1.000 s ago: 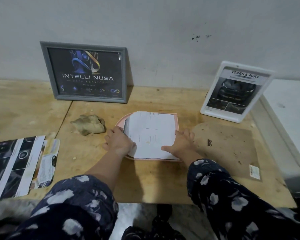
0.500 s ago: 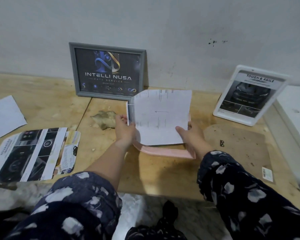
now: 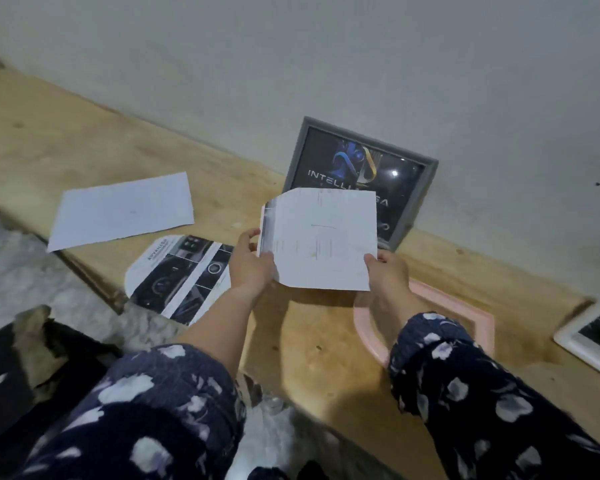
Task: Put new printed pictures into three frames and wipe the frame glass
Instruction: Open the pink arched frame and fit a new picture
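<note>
Your wooden surface (image 3: 94, 147) runs along the pale wall and shows a seam between its boards. On it, at the left, a blank white sheet (image 3: 122, 209) lies flat, its near corner past the edge. Just beside it, a printed car picture (image 3: 177, 275) lies face up, overhanging the front edge. A grey frame (image 3: 426, 188) stands on the surface, leaning against the wall. Nearer you on the right, a pink frame (image 3: 461, 313) lies flat, and a white frame (image 3: 579, 344) sits at the far right, cut off by the view.
</note>
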`<state>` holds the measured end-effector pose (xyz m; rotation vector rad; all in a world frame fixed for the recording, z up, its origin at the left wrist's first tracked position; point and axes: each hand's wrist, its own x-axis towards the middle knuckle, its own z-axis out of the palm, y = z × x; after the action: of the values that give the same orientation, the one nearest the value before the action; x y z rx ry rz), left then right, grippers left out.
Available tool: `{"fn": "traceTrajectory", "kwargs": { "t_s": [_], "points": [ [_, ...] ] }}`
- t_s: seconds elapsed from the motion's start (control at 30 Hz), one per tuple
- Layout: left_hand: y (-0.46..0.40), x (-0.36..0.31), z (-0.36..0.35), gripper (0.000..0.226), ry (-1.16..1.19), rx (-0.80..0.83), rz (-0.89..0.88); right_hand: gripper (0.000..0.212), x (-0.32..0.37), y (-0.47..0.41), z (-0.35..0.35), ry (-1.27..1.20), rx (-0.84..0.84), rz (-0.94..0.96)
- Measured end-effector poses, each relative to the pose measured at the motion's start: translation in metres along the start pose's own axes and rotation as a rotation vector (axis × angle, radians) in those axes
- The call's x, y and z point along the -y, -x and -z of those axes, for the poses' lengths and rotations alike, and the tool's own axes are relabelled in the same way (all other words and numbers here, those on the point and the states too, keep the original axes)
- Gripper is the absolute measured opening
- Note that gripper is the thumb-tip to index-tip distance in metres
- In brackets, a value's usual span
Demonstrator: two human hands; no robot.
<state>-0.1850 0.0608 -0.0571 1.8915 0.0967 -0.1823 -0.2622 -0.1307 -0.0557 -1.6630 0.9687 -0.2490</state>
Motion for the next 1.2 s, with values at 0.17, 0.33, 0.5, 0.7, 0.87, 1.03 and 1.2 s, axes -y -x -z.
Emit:
{"fn": "traceTrajectory", "kwargs": {
  "t_s": [0.17,0.33,0.5,0.7,0.87,1.03,1.2],
  "points": [
    [-0.019,0.024,0.077,0.051,-0.007,-0.141,0.039,0.019,0.027,0.011,-0.089,0.085,0.173,0.051],
    [-0.047,0.043,0.139,0.042,-0.041,-0.274,0.054,0.022,0.050,0.017,-0.160,0.156,0.275,0.105],
    [-0.103,0.070,0.206,0.038,-0.072,-0.295,0.062,0.014,0.069,0.022,-0.247,0.251,0.341,0.119],
    [-0.179,0.096,0.265,0.039,-0.157,-0.221,0.108,0.019,0.087,0.016,-0.343,0.263,0.308,0.063],
    [-0.224,0.105,0.290,0.037,-0.192,-0.176,0.111,0.015,0.097,0.012,-0.387,0.207,0.280,-0.040],
    [-0.256,0.098,0.300,0.052,-0.274,-0.120,0.075,0.022,0.111,0.000,-0.405,0.209,0.366,-0.078],
    [-0.265,0.091,0.302,0.052,-0.401,-0.128,0.043,0.039,0.121,0.001,-0.400,0.298,0.475,0.010]
  ]
}}
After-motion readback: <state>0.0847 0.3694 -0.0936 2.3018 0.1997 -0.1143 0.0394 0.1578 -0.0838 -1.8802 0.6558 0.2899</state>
